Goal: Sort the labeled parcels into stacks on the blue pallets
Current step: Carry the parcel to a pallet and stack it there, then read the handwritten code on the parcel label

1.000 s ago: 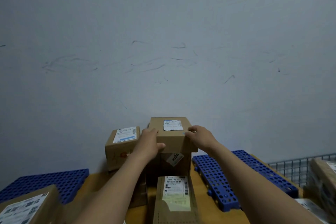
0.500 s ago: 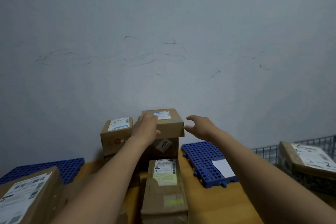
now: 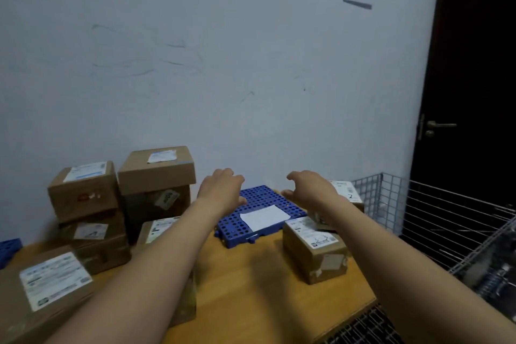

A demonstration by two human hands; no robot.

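My left hand (image 3: 222, 187) and my right hand (image 3: 308, 187) hover open and empty above a blue pallet (image 3: 258, 200) that carries a white paper slip (image 3: 264, 216). Left of the hands stands a stack topped by a brown labeled parcel (image 3: 157, 169). Beside it is a second stack with a labeled parcel (image 3: 83, 190) on top. To the right, a small labeled parcel (image 3: 314, 251) sits on the wooden table (image 3: 251, 288), and another parcel marked "2" (image 3: 346, 193) lies behind my right wrist.
A large labeled parcel (image 3: 47, 285) lies at the near left, with another parcel (image 3: 156, 229) under my left forearm. A second blue pallet's edge (image 3: 9, 246) shows at far left. A wire cage (image 3: 446, 220) and a dark door (image 3: 474, 78) stand on the right.
Both hands let go of the top parcel on the middle stack and moved right, over the blue pallet. The view swung right, bringing the door and wire cage into sight.
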